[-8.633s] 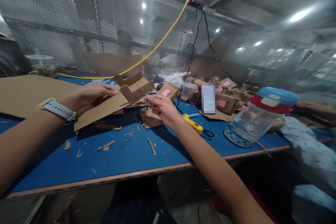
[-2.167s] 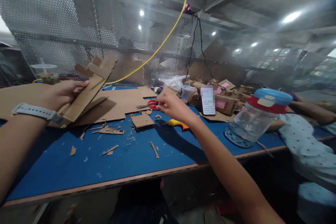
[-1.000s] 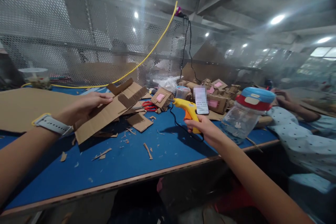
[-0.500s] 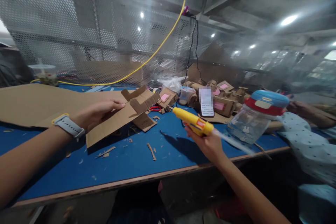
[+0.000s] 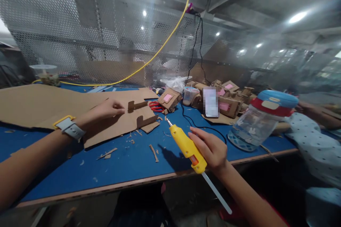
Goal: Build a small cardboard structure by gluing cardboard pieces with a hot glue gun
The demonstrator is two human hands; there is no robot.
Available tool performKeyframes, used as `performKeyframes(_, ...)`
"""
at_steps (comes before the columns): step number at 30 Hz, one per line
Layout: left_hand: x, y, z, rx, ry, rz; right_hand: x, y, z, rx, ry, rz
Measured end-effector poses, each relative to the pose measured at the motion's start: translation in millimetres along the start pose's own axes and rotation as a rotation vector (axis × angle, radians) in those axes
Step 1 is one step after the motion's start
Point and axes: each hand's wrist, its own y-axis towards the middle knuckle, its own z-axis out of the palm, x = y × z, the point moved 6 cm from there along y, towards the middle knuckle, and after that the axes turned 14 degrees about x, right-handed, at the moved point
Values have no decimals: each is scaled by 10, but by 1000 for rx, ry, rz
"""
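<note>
My right hand (image 5: 213,147) is wrapped round a yellow hot glue gun (image 5: 182,142), whose metal nozzle points up and left over the blue table. A long white glue stick (image 5: 217,193) juts from its rear end. My left hand (image 5: 109,108), with a watch on its wrist, is just above a cut cardboard piece (image 5: 117,127); its fingers are loosely curled, thumb and forefinger apart, with nothing visible between them. That piece lies on the table, with notches and dark patches near its right end. Close by are red-handled scissors (image 5: 156,106), partly hidden, and a cardboard box form with a pink square (image 5: 168,98).
A large cardboard sheet (image 5: 34,108) covers the left of the table. At right stand a water bottle (image 5: 253,124), a phone (image 5: 211,102) and piled cardboard models (image 5: 231,106). The gun's black cord (image 5: 197,124) crosses the table. Another person's dotted sleeve (image 5: 311,138) is far right.
The cardboard piece, lifted and tilted in my left hand before, now lies flat, released. My right hand has swung the glue gun lower, its rear end turned toward me.
</note>
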Motion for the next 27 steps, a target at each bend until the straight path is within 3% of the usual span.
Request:
performKeyframes(3,-348,-118,-43,-161,124,166,27,15,-21,15,9,-12)
performKeyframes(5,-595,-249,44,-198,198,305,53,33,-25,35,11,-32)
performKeyframes(8,-953,-521,398,-60,380,720,108,66,-24,42,-4,-80)
performKeyframes(11,-1037,-708,684,68,406,938,174,105,-26,25,-45,-126)
performKeyframes(15,-1004,-751,825,106,385,1028,235,153,-27,28,-74,-158)
performKeyframes(27,-971,-712,841,-15,472,1103,259,121,30,45,-105,-183)
